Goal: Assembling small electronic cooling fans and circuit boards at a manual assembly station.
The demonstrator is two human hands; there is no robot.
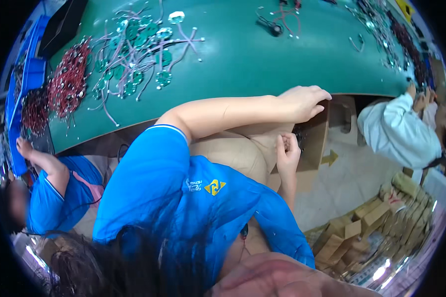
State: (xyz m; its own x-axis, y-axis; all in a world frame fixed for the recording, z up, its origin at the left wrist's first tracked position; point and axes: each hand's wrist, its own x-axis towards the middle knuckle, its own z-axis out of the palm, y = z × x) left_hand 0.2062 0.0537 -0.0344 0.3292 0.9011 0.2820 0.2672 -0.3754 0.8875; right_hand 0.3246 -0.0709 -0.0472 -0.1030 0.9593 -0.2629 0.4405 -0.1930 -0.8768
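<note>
My left arm stretches across to the right along the table's front edge. At its end my left hand point(305, 103) is over an open cardboard box point(319, 143), its fingers loosely stretched and apart, with nothing visible in them. Lower down, beside the same box, my right hand point(288, 151) has its fingers curled in toward the thumb. Whether anything sits between those fingertips is too small to make out. Small dark things show inside the box, partly hidden by my hands and the box wall.
On the green tabletop point(223, 59) lie round green circuit boards point(134, 29) with pale cables, red wire bundles point(70, 79) and a black round part point(276, 29). Blue bins point(33, 74) stand left. Co-workers sit at left and right. Cardboard point(376, 215) is stacked on the right-hand floor.
</note>
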